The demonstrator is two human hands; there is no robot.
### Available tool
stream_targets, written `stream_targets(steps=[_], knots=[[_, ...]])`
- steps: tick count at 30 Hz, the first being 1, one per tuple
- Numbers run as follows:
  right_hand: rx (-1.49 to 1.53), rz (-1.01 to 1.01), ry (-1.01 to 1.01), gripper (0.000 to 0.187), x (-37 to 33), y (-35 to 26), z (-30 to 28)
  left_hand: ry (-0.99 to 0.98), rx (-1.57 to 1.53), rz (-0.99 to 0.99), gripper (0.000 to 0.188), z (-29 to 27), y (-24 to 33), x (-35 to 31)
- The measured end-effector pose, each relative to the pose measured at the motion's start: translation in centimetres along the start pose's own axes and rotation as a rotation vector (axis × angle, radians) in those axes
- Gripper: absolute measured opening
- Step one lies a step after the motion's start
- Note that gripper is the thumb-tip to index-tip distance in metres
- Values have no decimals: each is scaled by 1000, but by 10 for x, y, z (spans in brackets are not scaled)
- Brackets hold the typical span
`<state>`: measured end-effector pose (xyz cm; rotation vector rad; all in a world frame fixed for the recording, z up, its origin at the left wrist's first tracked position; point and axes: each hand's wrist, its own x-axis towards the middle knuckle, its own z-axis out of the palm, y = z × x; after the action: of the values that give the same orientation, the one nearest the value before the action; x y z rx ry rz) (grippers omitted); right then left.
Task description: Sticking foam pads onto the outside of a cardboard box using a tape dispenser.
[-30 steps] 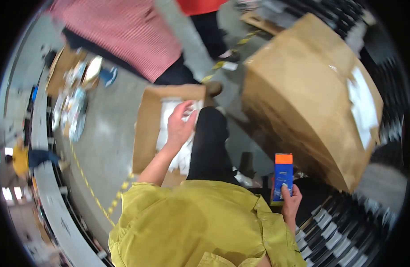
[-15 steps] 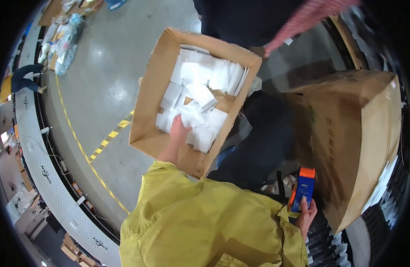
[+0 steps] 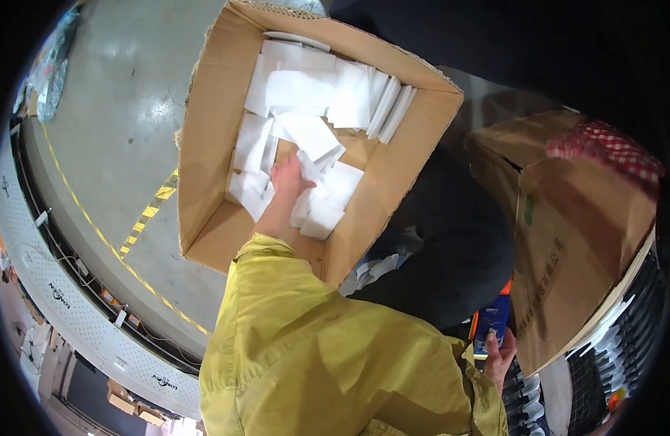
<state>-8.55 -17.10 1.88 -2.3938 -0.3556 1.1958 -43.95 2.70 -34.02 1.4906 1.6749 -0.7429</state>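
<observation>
My left hand (image 3: 290, 176) reaches down into an open cardboard box (image 3: 211, 138) and rests among several white flat packets (image 3: 306, 131) piled inside; its fingers are hidden under them, so a grip cannot be made out. My right hand (image 3: 500, 356) is at the lower right, holding a small blue and orange carton (image 3: 492, 320) upright. My yellow sleeves and jacket (image 3: 327, 356) fill the lower middle of the view.
A second, larger cardboard box (image 3: 567, 240) stands at the right, with another person's red checked sleeve (image 3: 611, 149) over it. A dark-clothed person (image 3: 451, 247) stands between the boxes. Grey floor with a yellow line (image 3: 109, 240) lies left, beside a conveyor (image 3: 66, 298).
The view has tilted so the open box sits larger and higher. My left hand has pushed deeper among the white packets. My right hand with the carton has dropped lower right.
</observation>
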Motion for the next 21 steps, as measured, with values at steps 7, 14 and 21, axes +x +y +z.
stream_targets(steps=[7,14,21], knots=[[14,12,-83,29,2,-5,15,-2,-466,401,91,62,-29,-4],[70,3,-96,27,-14,18,7,281,-322,-1,46,30,9,-65],[91,18,-62,26,-20,29,11,395,-277,41,34,44,1,-64]])
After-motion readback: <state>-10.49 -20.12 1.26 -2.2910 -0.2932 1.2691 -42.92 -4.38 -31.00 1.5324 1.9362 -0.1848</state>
